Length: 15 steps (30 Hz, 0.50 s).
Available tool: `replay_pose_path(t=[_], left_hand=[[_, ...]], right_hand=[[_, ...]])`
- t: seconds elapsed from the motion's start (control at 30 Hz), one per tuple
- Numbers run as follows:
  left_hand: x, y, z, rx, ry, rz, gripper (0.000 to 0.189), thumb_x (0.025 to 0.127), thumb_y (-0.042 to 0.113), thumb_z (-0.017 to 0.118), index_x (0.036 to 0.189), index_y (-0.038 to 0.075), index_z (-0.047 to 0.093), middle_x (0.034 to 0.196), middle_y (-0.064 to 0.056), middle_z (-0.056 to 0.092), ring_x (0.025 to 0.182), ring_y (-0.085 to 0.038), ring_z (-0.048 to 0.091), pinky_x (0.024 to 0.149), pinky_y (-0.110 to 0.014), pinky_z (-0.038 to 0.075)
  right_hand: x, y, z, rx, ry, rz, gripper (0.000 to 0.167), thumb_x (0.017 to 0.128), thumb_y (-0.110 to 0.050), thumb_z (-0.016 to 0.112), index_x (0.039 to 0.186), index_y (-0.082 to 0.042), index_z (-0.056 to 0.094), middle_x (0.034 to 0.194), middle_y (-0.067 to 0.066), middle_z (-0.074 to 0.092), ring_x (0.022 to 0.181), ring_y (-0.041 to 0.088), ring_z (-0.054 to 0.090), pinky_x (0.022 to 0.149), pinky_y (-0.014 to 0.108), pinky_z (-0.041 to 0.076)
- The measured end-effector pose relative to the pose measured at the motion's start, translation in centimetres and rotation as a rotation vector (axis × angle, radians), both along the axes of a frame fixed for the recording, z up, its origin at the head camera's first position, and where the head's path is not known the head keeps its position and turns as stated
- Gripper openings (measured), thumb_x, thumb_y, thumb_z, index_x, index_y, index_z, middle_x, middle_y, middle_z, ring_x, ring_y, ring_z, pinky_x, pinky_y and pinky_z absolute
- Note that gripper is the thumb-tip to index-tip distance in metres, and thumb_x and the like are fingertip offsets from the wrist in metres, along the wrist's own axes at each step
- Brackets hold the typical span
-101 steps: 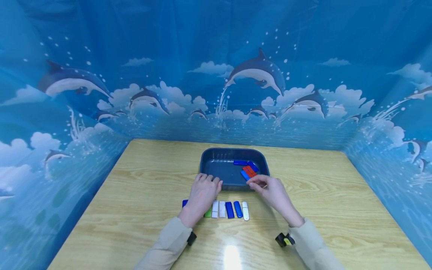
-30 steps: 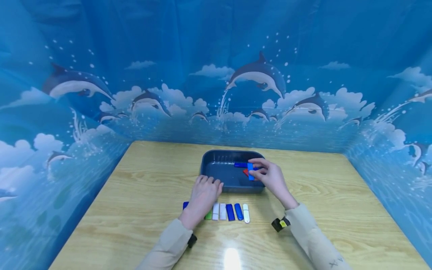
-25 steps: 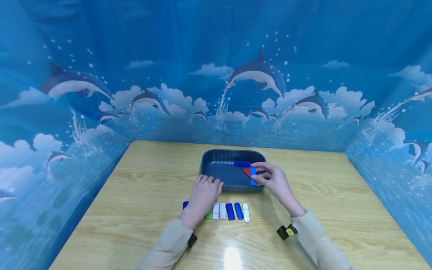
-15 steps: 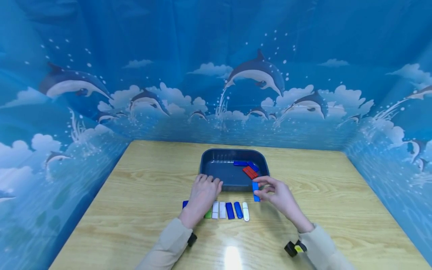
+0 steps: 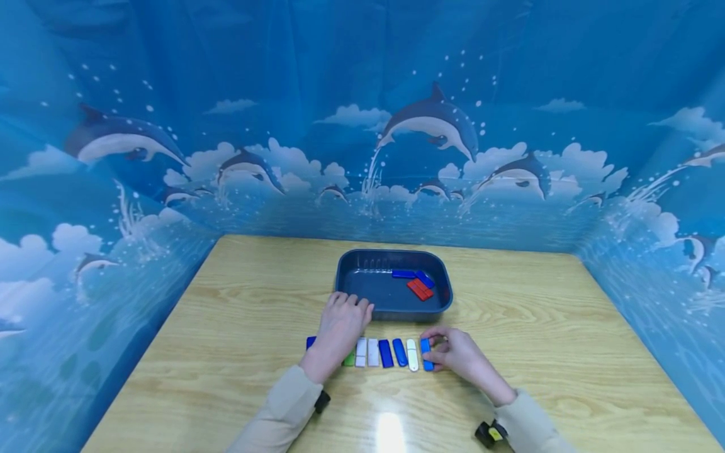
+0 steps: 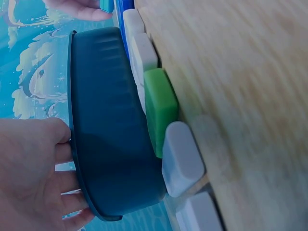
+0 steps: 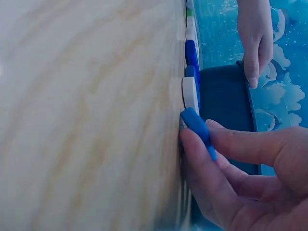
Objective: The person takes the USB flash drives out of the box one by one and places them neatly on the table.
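My right hand [image 5: 459, 357] pinches a bright blue USB stick [image 5: 427, 354] between thumb and fingers, at the right end of a row on the table. The right wrist view shows this stick [image 7: 196, 126] slightly tilted beside a white USB stick [image 7: 190, 94]. Farther left in the row lie a blue stick [image 5: 399, 352], a dark blue one [image 5: 386, 353], white ones [image 5: 372, 352] and a green one [image 5: 348, 359]. My left hand [image 5: 343, 321] holds the near left rim of a dark blue tray [image 6: 106, 115], fingers hooked over it. My left forearm hides part of the row.
Inside the tray, red sticks [image 5: 420, 289] and two dark blue sticks [image 5: 403, 274] lie towards the right. The wooden table [image 5: 544, 327] reaches back to a dolphin-printed curtain [image 5: 362, 126] that also closes off both sides.
My right hand has lifted the bright blue USB stick out of the tray and brought it towards me to the row's right end. My left hand has stayed at the tray rim.
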<state>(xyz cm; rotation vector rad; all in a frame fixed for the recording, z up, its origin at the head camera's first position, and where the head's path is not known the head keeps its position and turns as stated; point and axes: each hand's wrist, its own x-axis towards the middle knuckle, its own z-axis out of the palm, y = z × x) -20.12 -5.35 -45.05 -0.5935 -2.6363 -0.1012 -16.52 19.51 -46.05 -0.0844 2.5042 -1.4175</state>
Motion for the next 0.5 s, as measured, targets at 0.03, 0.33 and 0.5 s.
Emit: replay_pose_path(t=[0.03, 0.33, 0.5], left_hand=[[0.01, 0.01, 0.01, 0.0, -0.005, 0.001, 0.023, 0.103, 0.031, 0.061, 0.095, 0.015, 0.075, 0.089, -0.004, 0.075, 0.094, -0.023, 0.07, 0.099, -0.043, 0.052], [0.1, 0.05, 0.08, -0.01, -0.026, 0.01, 0.024, 0.104, 0.032, 0.058, 0.099, 0.016, 0.076, 0.093, -0.003, 0.075, 0.097, -0.023, 0.07, 0.1, -0.042, 0.051], [0.07, -0.01, 0.06, -0.016, -0.024, 0.012, 0.024, 0.104, 0.032, 0.058, 0.099, 0.016, 0.076, 0.092, -0.003, 0.075, 0.097, -0.022, 0.07, 0.1, -0.042, 0.051]], right_hand=[[-0.05, -0.12, -0.04, 0.004, -0.005, -0.004, 0.032, 0.084, 0.006, 0.076, 0.113, 0.005, 0.065, 0.1, 0.013, 0.063, 0.072, 0.017, 0.067, 0.061, 0.031, 0.061], [-0.18, -0.75, 0.06, 0.131, 0.037, -0.019, 0.031, 0.08, 0.003, 0.081, 0.108, 0.0, 0.069, 0.096, 0.007, 0.063, 0.061, 0.014, 0.065, 0.056, 0.027, 0.059], [-0.18, -0.66, 0.5, 0.19, 0.091, -0.032, 0.025, 0.085, -0.002, 0.079, 0.108, -0.004, 0.07, 0.091, 0.002, 0.063, 0.059, 0.013, 0.064, 0.053, 0.027, 0.056]])
